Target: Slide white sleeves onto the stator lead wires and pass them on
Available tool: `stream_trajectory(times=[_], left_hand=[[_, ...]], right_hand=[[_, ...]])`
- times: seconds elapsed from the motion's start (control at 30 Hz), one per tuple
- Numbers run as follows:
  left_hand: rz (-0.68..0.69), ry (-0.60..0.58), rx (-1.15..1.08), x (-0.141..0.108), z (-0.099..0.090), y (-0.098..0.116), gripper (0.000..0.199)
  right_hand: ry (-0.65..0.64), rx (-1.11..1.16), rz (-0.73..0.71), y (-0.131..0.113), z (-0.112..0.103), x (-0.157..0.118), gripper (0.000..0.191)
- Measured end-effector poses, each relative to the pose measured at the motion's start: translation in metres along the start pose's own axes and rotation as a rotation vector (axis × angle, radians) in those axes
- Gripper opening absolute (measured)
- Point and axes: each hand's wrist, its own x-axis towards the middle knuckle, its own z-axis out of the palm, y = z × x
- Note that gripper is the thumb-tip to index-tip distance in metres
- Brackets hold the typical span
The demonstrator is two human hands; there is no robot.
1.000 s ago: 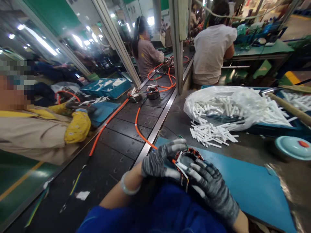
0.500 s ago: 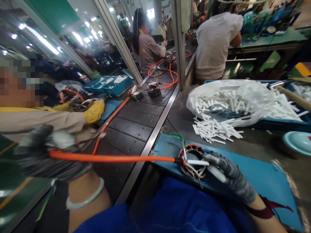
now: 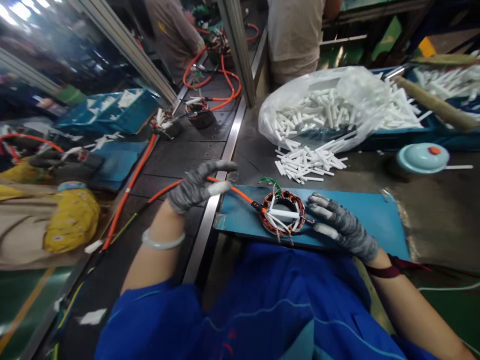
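A copper-wound motor stator (image 3: 263, 219) lies on a blue mat (image 3: 360, 205) in front of me. White sleeves (image 3: 284, 213) and loose wire ends cross its ring, and a green wire sticks up at its back. An orange cable (image 3: 242, 194) runs left from the stator, passing by my left hand (image 3: 198, 187). That hand, in a grey glove, has thumb and fingers apart over the metal edge, with the cable not gripped. My right hand (image 3: 343, 225), gloved too, is open beside the stator's right rim, fingers spread; whether the fingertips touch it I cannot tell.
White tubes (image 3: 307, 162) lie heaped beyond the mat, before a plastic bag (image 3: 270, 112) of more tubes. At right stands a light-blue lidded container (image 3: 420, 159). The conveyor (image 3: 180, 160) carries other stators. A co-worker's yellow sleeve (image 3: 71, 220) is at far left.
My left hand has let go of the orange cable and moved right, nearer the stator. The cable has dropped lower. My right hand has drawn slightly away from the white sleeves. The view has tilted downward.
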Motion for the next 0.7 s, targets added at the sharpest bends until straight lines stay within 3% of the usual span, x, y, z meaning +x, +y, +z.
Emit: stream_trajectory(times=[0.1, 0.23, 0.33, 0.47, 0.6, 0.7], left_hand=[[0.344, -0.17, 0.017, 0.015, 0.043, 0.052, 0.053], [0.489, -0.226, 0.207, 0.022, 0.07, 0.094, 0.042], [0.453, -0.197, 0.262, 0.016, 0.07, 0.099, 0.039], [0.362, -0.207, 0.236, 0.006, 0.066, 0.089, 0.045], [0.358, -0.267, 0.21, 0.001, 0.062, 0.084, 0.041], [0.382, -0.196, 0.304, -0.004, 0.059, 0.087, 0.036]], right_hand=[[-0.033, 0.087, 0.048, -0.001, 0.009, 0.011, 0.033], [0.094, 0.337, 0.163, -0.001, 0.021, 0.024, 0.025], [0.139, 0.476, 0.293, -0.002, 0.022, 0.036, 0.025], [-0.054, 0.598, 0.374, -0.009, 0.013, 0.056, 0.034], [-0.194, 0.53, 0.373, -0.013, 0.007, 0.068, 0.034], [-0.218, 0.429, 0.36, -0.016, 0.006, 0.073, 0.034]])
